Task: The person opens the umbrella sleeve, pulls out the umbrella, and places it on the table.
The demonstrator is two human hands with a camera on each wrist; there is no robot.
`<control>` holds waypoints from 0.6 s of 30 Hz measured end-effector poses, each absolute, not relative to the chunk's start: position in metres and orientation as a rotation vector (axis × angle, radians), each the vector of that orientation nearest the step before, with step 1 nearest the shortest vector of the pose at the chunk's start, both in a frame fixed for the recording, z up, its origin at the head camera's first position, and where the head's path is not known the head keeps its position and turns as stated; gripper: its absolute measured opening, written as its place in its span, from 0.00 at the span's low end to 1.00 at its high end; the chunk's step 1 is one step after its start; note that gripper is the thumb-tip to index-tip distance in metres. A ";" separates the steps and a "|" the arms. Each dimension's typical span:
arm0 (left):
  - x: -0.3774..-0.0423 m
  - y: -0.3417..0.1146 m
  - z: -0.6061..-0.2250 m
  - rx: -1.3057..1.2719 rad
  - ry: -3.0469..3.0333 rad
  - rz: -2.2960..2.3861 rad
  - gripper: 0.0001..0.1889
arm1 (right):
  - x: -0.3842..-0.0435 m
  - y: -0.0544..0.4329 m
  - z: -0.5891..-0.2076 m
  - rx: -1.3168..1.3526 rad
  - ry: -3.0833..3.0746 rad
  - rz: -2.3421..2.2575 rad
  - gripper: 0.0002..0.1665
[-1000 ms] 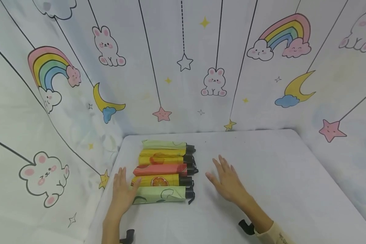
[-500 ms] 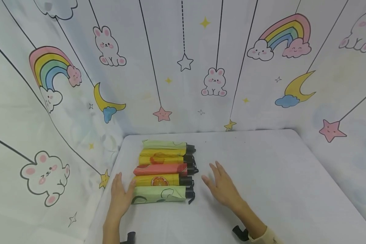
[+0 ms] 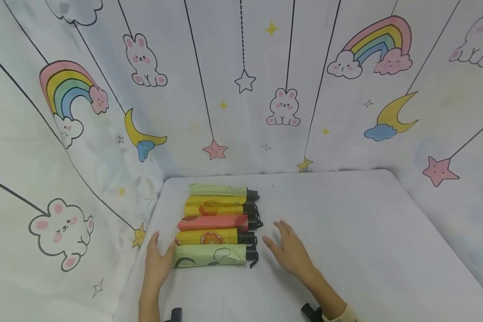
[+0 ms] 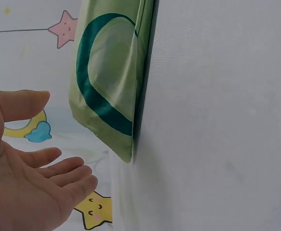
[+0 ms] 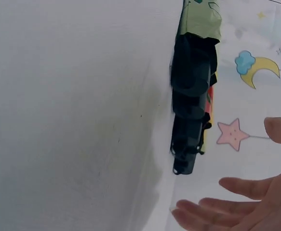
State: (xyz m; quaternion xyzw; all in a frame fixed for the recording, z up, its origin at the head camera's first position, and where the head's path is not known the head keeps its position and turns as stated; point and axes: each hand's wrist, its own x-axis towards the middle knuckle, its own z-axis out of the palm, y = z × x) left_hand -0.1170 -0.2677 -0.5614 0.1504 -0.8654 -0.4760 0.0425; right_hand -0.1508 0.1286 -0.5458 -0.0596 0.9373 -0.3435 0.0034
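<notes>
Several folded umbrellas in fabric sleeves lie in a row on the table, black handles to the right. Nearest is a light green umbrella (image 3: 209,256). Behind it are a yellow umbrella with an orange slice (image 3: 213,237), a red umbrella (image 3: 213,222), two yellow ones and another green umbrella (image 3: 217,190). My left hand (image 3: 158,264) is beside the sleeve end of the nearest green umbrella. The left wrist view shows its fingers loosely extended, apart from the sleeve (image 4: 106,72). To the right of the black handles (image 5: 191,72), my right hand (image 3: 291,255) hovers with spread fingers, touching nothing.
A white-covered table (image 3: 346,232) extends to the right of the umbrellas. Cloth walls (image 3: 241,125) printed with rabbits, stars and rainbows stand behind it and at both sides. Black wrist mounts (image 3: 311,312) show beneath the forearms.
Both hands have drawn back toward the person. The right hand has also come left, nearer the handles, and the left thumb has moved off the umbrella sleeves. The umbrellas stay in place.
</notes>
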 end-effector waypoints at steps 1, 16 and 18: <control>-0.116 -0.267 -0.564 0.462 -2.619 -1.480 0.43 | -0.150 0.128 -0.546 -0.190 2.940 -1.082 0.47; -0.116 -0.258 -0.580 0.530 -2.181 -1.911 0.33 | -0.151 0.117 -0.553 -0.217 2.992 -1.168 0.28; -0.117 -0.256 -0.583 0.551 -2.135 -1.943 0.32 | -0.152 0.116 -0.555 -0.220 2.969 -1.181 0.26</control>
